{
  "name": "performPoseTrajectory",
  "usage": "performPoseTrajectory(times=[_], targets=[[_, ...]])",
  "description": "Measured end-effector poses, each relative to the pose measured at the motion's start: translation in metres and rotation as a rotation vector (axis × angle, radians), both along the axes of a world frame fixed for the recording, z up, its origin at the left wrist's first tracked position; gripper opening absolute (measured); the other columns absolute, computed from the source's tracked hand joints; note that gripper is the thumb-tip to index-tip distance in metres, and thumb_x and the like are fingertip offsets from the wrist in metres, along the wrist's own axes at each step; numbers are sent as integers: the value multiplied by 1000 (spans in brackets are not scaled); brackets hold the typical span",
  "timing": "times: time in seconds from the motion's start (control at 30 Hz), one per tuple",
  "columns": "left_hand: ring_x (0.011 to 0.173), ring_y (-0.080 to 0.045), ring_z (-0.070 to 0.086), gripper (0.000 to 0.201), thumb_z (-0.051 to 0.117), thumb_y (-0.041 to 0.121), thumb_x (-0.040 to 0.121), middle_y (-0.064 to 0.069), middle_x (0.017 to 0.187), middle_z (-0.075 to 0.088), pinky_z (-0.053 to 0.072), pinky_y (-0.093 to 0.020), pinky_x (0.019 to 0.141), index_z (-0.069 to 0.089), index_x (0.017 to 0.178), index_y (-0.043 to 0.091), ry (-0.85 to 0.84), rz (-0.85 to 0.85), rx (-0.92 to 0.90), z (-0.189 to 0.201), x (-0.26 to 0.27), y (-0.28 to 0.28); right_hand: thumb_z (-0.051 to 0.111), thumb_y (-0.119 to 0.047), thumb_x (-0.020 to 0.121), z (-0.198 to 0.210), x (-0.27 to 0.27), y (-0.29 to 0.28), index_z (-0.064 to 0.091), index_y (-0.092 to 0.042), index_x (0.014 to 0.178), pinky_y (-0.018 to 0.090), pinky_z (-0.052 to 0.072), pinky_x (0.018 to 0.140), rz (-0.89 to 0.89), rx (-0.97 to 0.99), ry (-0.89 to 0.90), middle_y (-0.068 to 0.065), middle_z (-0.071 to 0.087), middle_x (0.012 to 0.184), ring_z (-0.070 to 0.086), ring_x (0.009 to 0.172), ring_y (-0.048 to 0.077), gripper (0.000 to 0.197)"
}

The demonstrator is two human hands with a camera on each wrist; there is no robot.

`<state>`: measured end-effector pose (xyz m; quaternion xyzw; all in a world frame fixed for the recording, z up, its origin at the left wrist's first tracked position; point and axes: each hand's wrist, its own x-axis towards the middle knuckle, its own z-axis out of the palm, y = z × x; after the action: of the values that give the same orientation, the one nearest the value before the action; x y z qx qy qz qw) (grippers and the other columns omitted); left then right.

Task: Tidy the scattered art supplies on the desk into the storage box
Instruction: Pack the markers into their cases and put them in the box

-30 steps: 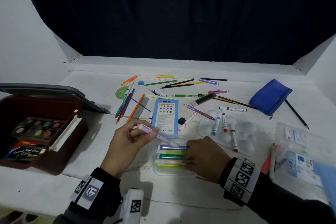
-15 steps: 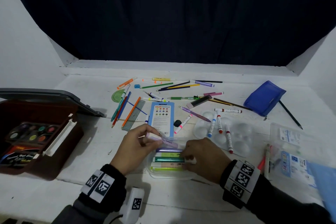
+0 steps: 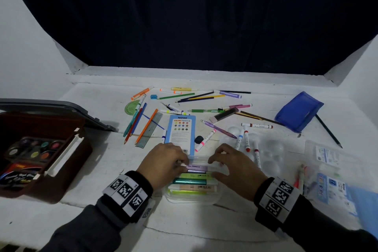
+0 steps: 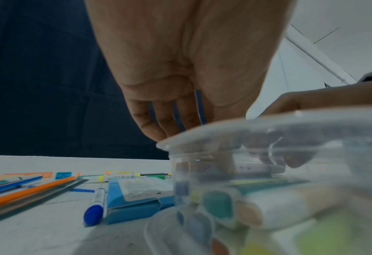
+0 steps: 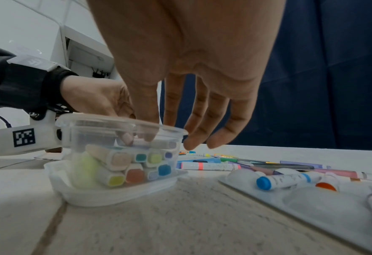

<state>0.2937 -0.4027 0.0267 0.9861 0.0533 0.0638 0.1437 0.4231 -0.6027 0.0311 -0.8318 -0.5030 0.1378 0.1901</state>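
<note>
Reaching into the clear plastic case (image 3: 192,197) from both ends, the two hands work at the same lilac highlighter (image 3: 196,167), which lies on top of the stacked highlighters inside. The left hand (image 3: 163,164) has its fingertips curled down onto the left end of that highlighter; whether they pinch it or only press it cannot be told, since the case wall blurs them in the left wrist view. The right hand (image 3: 235,172) meets it from the other end: its thumb and forefinger dip inside the rim toward the highlighter's right end, while the other fingers (image 5: 222,120) hang straight and spread outside the case, holding nothing. The hands stand close together, with only the highlighter's length between them.

Under the lilac one, between the hands, lie green, teal, peach and yellow-green highlighters (image 3: 192,186) in rows. Just beyond the left hand's knuckles lies a blue colour pencil box (image 3: 181,133), with loose pencils and a ruler (image 3: 149,130) farther out to its left. Well away on the left hand's outer side sits the open brown storage box (image 3: 41,155), a paint palette inside it. Just past the right hand lies a clear mixing tray (image 3: 268,153) with several markers on it.
</note>
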Motion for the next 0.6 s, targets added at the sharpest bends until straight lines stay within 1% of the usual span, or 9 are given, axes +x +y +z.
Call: performPoseTrajectory(times=[0.1,0.27,0.4,0.5,0.6], targets=[[92,-8,59,22,71,41,87,10,100,71,41,-20,81,74,106,30,12,-6,-7,2,1,2,67,-37,87,0,5,4,62,-33,114,24,49,88,3,-5,-4,-12,49,120,53,96,6,27],[86,-7,58,20,76,36,84,10,94,69,40,-19,77,75,102,29,8,-16,-44,-1,1,4,70,-35,85,1,11,10,64,-30,110,28,52,83,16,-3,-15,-9,53,111,54,88,6,26],[82,-5,58,21,79,36,81,12,93,68,44,-18,74,75,101,29,12,-28,-82,-1,1,6,71,-37,84,5,16,15,64,-29,109,26,53,82,32,-28,6,-10,56,107,56,85,5,27],[81,-4,60,25,79,39,80,13,95,67,49,-20,74,74,103,29,25,-51,-110,2,2,10,71,-41,83,9,23,20,64,-29,104,27,53,81,48,-24,33,-11,58,101,58,84,5,25],[78,-5,62,24,78,46,79,16,89,67,51,-22,71,75,95,29,-18,-43,-214,9,4,18,71,-39,84,15,35,31,67,-27,98,26,54,76,53,35,63,-11,63,94,62,80,5,19]])
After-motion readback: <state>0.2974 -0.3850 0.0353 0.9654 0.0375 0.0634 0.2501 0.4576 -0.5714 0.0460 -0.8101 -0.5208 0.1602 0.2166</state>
